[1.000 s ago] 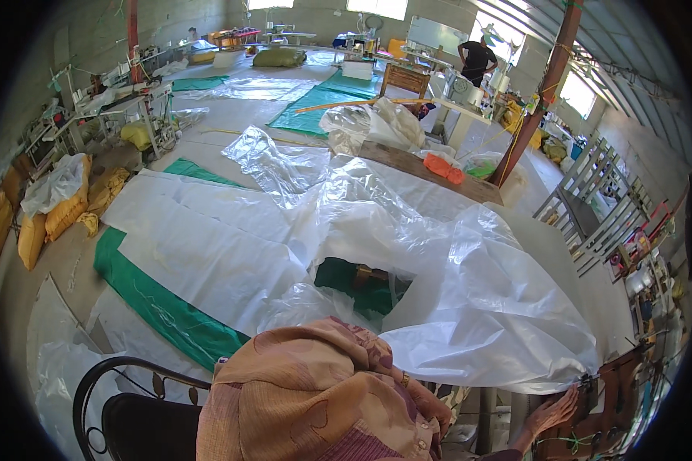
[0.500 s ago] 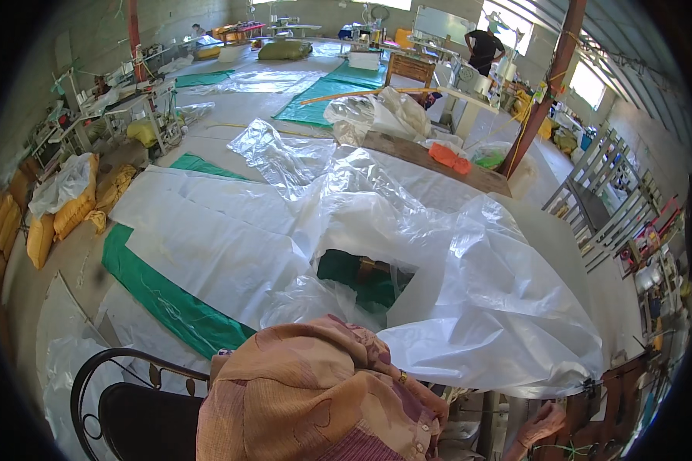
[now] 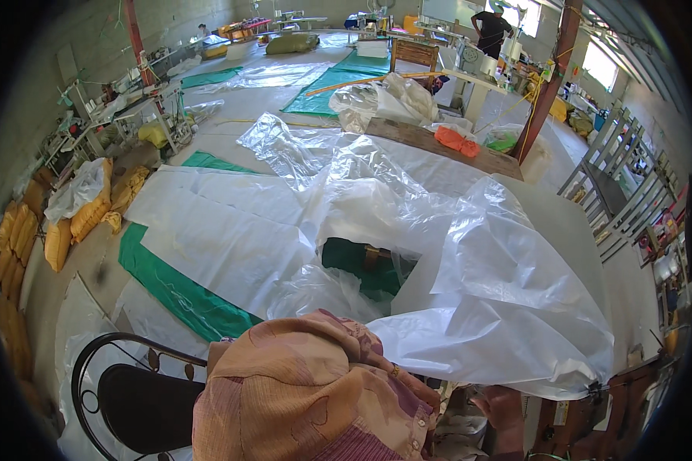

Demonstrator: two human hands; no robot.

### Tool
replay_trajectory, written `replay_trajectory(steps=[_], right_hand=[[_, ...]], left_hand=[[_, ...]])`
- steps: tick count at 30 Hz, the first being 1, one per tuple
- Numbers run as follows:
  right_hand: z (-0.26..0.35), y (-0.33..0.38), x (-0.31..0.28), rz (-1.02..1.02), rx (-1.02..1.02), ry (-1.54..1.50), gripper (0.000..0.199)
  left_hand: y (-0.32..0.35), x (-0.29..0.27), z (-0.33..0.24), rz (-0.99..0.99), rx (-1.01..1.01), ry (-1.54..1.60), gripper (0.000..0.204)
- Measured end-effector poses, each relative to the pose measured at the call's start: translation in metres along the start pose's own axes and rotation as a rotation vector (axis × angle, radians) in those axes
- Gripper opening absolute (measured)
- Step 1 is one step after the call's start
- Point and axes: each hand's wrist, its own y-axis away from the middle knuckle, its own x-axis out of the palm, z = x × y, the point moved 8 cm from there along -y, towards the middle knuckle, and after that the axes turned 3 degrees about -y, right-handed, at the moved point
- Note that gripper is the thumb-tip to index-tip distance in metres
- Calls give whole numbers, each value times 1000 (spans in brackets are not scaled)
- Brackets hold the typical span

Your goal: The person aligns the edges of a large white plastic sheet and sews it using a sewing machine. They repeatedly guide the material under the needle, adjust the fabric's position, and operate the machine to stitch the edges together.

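A big translucent white plastic sheet (image 3: 484,307) lies crumpled over the floor in front of me, its near edge hanging just above my lap. My right hand (image 3: 504,408) shows at the bottom edge, right under that near edge of the sheet; its fingers are partly hidden, so its grip is unclear. My left hand is out of sight, below my brown patterned clothing (image 3: 307,399). A gap in the sheet shows a green tarp (image 3: 354,261) underneath.
A black metal chair (image 3: 131,392) stands at my lower left. More green tarp (image 3: 169,284) lies on the left, yellow sacks (image 3: 65,227) beside it. A wooden plank (image 3: 430,142) with an orange cloth (image 3: 455,140) lies beyond. A person in black (image 3: 490,27) stands far back.
My right hand has slid left along the bottom edge and sits lower under the sheet. The view has shifted slightly; the sheet itself lies the same.
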Motion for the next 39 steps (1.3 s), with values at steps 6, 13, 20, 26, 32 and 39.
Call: replay_trajectory(steps=[6, 13, 20, 26, 32, 39], right_hand=[[8, -28, 12, 67, 4, -5, 46], [7, -18, 13, 25, -31, -89, 51], [-1, -13, 26, 70, 16, -101, 56], [3, -15, 23, 76, 16, -114, 56], [0, -6, 24, 86, 35, -120, 55], [-2, -5, 26, 95, 43, -135, 55]], left_hand=[[1, -2, 13, 0, -48, 22, 44], [-8, 2, 21, 10, -81, 33, 44], [-10, 10, 25, 5, -104, 29, 44], [-10, 16, 27, 6, -102, 34, 43], [-10, 21, 29, 20, -98, 41, 43], [-10, 24, 30, 25, -88, 48, 43]])
